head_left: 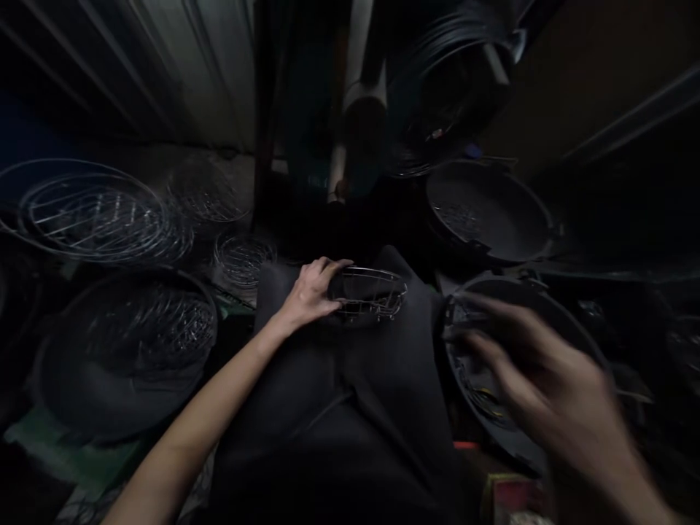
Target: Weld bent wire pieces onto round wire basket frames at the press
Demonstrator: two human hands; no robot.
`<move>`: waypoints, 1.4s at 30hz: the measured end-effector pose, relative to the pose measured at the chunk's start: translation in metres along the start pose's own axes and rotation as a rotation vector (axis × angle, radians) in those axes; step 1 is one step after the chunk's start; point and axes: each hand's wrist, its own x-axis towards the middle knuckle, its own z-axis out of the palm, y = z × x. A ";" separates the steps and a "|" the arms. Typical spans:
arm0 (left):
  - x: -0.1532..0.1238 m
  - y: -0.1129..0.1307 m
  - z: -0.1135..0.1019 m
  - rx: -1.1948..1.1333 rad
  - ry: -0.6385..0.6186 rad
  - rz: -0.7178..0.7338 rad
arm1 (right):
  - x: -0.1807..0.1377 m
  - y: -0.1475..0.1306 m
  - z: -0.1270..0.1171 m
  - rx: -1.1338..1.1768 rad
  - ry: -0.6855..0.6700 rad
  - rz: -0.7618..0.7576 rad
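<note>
My left hand (pixel 314 295) is closed on the left edge of a small round wire basket (pixel 377 315). The thumb presses its near side and the fingers curl over the top rim. The basket is tilted above my lap, which is covered in dark cloth (pixel 339 379). My right hand (pixel 539 364) is over a dark round basin (pixel 569 313) on the right, its thumb and fingers pointing left. Motion smears this hand, and I cannot make out whether anything is between its fingertips.
On the left, a basin (pixel 103 397) holds many wire pieces, with stacked wire racks (pixel 98 219) behind it. A smaller wire stack (pixel 244 259) stands beside my knee. Ahead is a pale upright bar (pixel 355 80); another basin (pixel 503 208) sits at back right.
</note>
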 end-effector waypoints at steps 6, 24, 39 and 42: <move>0.004 0.006 -0.010 0.016 0.067 0.092 | 0.057 0.013 0.077 0.487 -0.082 0.133; 0.032 -0.018 -0.024 0.101 0.248 0.114 | 0.124 -0.003 0.129 0.323 -0.058 0.004; 0.050 -0.038 -0.020 0.080 0.352 0.063 | 0.150 -0.009 0.152 0.352 0.057 -0.059; 0.053 -0.038 -0.021 0.116 0.377 0.060 | 0.153 -0.010 0.154 0.362 0.083 -0.083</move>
